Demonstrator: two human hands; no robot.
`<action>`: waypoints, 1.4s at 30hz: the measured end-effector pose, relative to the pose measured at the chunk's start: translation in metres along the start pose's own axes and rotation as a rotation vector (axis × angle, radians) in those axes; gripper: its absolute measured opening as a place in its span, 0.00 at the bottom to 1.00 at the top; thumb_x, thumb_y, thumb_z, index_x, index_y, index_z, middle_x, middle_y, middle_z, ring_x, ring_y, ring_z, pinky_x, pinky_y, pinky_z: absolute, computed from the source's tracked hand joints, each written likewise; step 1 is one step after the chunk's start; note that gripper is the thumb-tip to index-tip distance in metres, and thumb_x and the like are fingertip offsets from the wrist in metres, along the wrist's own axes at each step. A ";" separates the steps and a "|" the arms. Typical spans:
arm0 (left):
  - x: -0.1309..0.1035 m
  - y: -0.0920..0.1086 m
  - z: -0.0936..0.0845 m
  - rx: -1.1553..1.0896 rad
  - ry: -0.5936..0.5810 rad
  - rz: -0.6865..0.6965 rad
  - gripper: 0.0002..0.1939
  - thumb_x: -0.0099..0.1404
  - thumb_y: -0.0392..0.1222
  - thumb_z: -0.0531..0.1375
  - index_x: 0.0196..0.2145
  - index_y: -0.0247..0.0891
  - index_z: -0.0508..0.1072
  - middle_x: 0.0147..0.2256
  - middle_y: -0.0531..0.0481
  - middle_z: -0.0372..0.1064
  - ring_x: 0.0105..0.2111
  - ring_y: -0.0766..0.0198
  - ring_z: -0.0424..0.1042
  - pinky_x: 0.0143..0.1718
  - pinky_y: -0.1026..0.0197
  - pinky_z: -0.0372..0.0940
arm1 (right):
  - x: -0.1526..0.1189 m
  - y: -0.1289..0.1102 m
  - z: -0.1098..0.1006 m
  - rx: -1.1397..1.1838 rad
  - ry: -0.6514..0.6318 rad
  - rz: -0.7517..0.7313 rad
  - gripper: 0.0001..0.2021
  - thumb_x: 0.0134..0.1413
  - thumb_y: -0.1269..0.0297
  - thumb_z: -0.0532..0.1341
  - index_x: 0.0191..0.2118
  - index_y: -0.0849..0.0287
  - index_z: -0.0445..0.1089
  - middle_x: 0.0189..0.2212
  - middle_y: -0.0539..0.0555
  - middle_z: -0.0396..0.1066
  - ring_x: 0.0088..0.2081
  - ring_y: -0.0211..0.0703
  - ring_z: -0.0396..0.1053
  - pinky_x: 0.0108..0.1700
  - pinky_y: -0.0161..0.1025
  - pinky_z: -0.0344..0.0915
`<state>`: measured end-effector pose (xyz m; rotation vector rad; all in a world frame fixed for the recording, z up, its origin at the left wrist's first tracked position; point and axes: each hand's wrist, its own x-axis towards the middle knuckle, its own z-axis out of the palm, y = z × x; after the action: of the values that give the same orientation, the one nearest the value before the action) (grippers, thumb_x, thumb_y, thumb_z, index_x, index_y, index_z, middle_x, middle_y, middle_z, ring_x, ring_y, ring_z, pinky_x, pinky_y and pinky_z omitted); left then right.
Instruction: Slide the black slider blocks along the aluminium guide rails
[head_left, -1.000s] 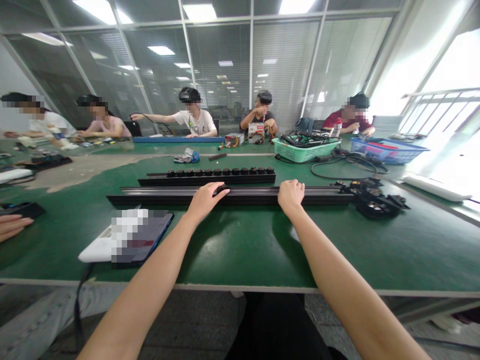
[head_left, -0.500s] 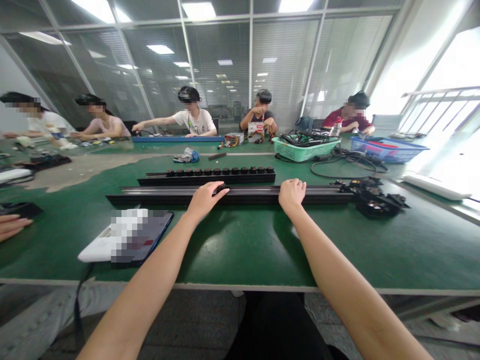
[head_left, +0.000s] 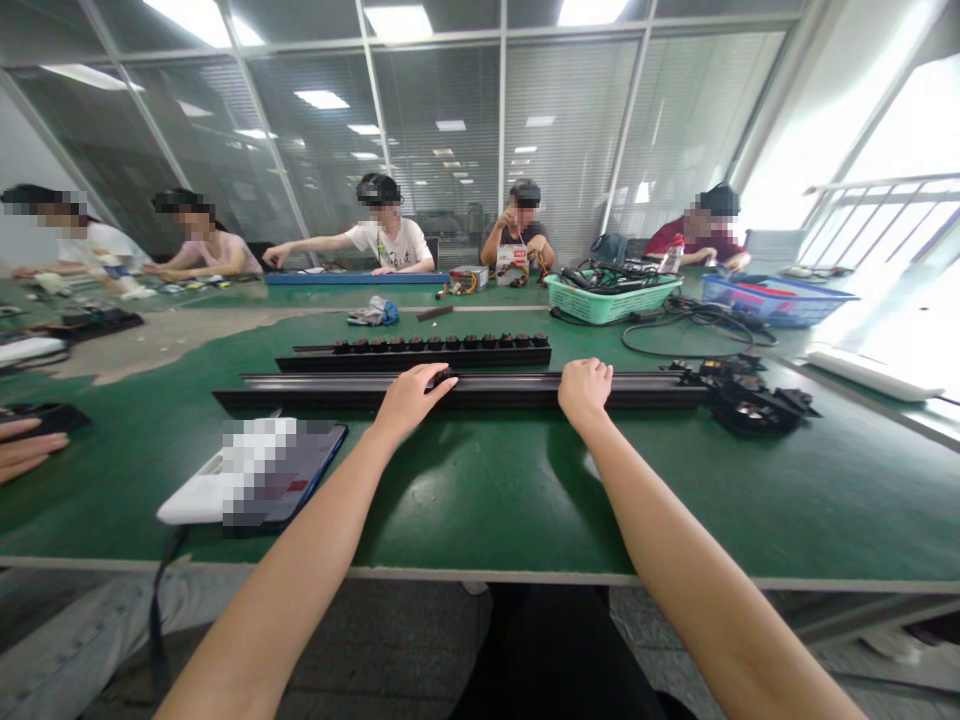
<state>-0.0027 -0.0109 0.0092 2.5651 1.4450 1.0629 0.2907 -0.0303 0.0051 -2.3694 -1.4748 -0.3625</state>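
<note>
A long black rail (head_left: 502,393) lies crosswise on the green table in front of me. My left hand (head_left: 412,395) is closed over its middle, thumb and fingers around a small black part (head_left: 444,378) that sits in the rail's channel. Further right, my right hand (head_left: 585,388) wraps over the rail with curled fingers. Behind it stands a shorter black rail (head_left: 420,358) carrying a row of several small round black pieces. Loose black parts (head_left: 757,405) lie around the right end of the long rail.
A white device and a phone (head_left: 322,465) lie left of my forearm. Another person's hand (head_left: 30,450) rests at the left edge. Further back are a green basket (head_left: 615,303), a blue basket (head_left: 780,305), cables and grey-blue gloves (head_left: 373,311). Several people sit across the table.
Both my hands and the long rail stay practically still. The other person's hand at the left edge has shifted slightly right.
</note>
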 end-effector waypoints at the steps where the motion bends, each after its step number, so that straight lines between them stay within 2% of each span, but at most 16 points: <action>1: 0.000 0.000 0.000 0.000 0.001 0.001 0.26 0.72 0.61 0.56 0.56 0.41 0.76 0.55 0.43 0.76 0.54 0.50 0.75 0.59 0.50 0.67 | 0.000 0.000 0.000 0.005 0.000 -0.001 0.24 0.65 0.78 0.47 0.60 0.85 0.68 0.54 0.82 0.69 0.60 0.60 0.67 0.66 0.52 0.54; 12: 0.000 0.001 0.000 0.008 0.001 -0.007 0.24 0.72 0.58 0.56 0.56 0.42 0.77 0.55 0.44 0.76 0.54 0.50 0.75 0.59 0.49 0.68 | 0.003 0.004 0.004 0.004 0.033 0.020 0.24 0.63 0.79 0.47 0.58 0.84 0.71 0.51 0.81 0.71 0.57 0.59 0.68 0.66 0.54 0.53; 21: 0.000 0.002 -0.001 0.009 0.003 -0.006 0.23 0.73 0.56 0.56 0.55 0.40 0.77 0.55 0.43 0.76 0.54 0.50 0.75 0.59 0.49 0.68 | 0.004 0.008 0.001 -0.005 0.015 0.062 0.25 0.65 0.78 0.45 0.59 0.84 0.69 0.55 0.81 0.69 0.60 0.62 0.67 0.67 0.55 0.51; 27: 0.000 0.004 -0.001 0.011 0.000 -0.006 0.23 0.73 0.56 0.56 0.56 0.41 0.76 0.55 0.44 0.76 0.55 0.50 0.75 0.59 0.49 0.67 | 0.004 0.010 -0.004 0.012 -0.017 0.039 0.23 0.64 0.77 0.49 0.58 0.82 0.71 0.53 0.79 0.70 0.59 0.61 0.69 0.65 0.52 0.56; 30: 0.000 0.005 -0.001 0.015 -0.002 -0.012 0.23 0.73 0.56 0.56 0.56 0.41 0.76 0.55 0.44 0.76 0.55 0.50 0.75 0.59 0.49 0.67 | 0.004 0.013 -0.008 0.052 -0.044 0.016 0.20 0.63 0.74 0.52 0.55 0.78 0.73 0.52 0.78 0.71 0.56 0.60 0.71 0.56 0.47 0.66; 33: 0.000 0.005 -0.001 0.017 -0.002 -0.017 0.22 0.73 0.56 0.56 0.56 0.42 0.76 0.56 0.44 0.76 0.56 0.50 0.74 0.59 0.49 0.67 | 0.005 0.014 -0.011 0.063 -0.054 0.002 0.19 0.63 0.74 0.53 0.53 0.76 0.74 0.50 0.77 0.71 0.53 0.59 0.72 0.49 0.44 0.69; 38: 0.000 0.003 -0.001 0.020 0.001 -0.003 0.23 0.73 0.56 0.55 0.56 0.41 0.76 0.56 0.44 0.76 0.55 0.51 0.75 0.59 0.49 0.67 | 0.005 0.013 -0.014 0.029 -0.068 -0.017 0.19 0.63 0.74 0.52 0.53 0.77 0.74 0.49 0.78 0.71 0.53 0.60 0.73 0.49 0.44 0.70; 42: 0.000 0.003 -0.002 0.022 -0.004 -0.009 0.22 0.73 0.56 0.55 0.56 0.42 0.76 0.56 0.44 0.76 0.56 0.51 0.74 0.60 0.49 0.67 | 0.008 0.017 -0.019 0.039 -0.132 -0.037 0.18 0.63 0.75 0.54 0.53 0.72 0.75 0.49 0.74 0.73 0.52 0.59 0.74 0.49 0.44 0.71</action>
<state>-0.0015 -0.0139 0.0117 2.5713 1.4745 1.0460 0.3090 -0.0384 0.0227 -2.3778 -1.5704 -0.1875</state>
